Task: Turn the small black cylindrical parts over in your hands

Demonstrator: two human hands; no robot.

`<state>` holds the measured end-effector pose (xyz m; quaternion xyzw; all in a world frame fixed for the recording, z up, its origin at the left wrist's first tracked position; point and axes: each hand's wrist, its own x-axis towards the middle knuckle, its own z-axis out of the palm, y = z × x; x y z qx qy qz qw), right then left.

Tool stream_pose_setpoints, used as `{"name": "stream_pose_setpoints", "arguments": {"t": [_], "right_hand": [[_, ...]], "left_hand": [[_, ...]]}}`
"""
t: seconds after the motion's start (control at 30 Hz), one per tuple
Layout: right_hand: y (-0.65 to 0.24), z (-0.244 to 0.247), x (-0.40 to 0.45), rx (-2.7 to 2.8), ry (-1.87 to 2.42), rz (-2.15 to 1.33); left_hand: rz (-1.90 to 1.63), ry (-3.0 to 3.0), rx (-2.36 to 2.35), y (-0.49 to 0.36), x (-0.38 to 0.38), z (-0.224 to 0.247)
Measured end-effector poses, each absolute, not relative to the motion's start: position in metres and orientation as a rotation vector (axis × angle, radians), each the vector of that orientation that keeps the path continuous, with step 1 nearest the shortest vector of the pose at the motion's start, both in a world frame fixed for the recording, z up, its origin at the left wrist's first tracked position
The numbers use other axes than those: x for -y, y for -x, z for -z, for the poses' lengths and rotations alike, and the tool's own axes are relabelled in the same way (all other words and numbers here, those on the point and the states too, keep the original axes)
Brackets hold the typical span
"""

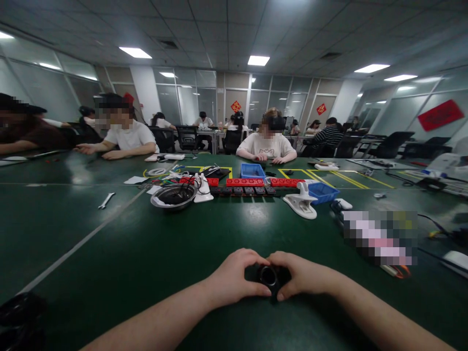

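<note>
Near the front of the green table (175,243), a small black round object (268,276) with a ring-shaped opening is held between both hands. My left hand (239,278) curves round its left side, fingertips at the top and thumb at the lower edge. From the right, my right hand (302,275) closes on it in the same way, its thumb low beside the left thumb. The fingertips of the two hands nearly meet above the object. Its underside is too dark to make out.
Farther back are a metal bowl (173,196) with black cables, red trays (244,182), blue bins (252,171) and a white clamp stand (302,201). A wrench (107,201) lies left. Dark objects (22,309) sit at lower left. People sit across the table.
</note>
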<state>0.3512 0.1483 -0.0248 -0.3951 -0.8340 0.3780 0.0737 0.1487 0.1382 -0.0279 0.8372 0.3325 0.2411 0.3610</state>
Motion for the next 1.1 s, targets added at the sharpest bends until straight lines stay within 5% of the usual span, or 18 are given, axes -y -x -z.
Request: {"name": "stream_pose_setpoints", "arguments": {"t": [0.83, 1.1], "right_hand": [[-0.344, 0.041, -0.14, 2.33, 1.24, -1.115], [-0.315, 0.057, -0.129, 2.322, 1.633, -0.28]], "left_hand": [[-0.706, -2.114, -0.933, -0.156, -0.136, 0.044], [-0.793, -1.933, -1.37, -0.167, -0.128, 0.048]]}}
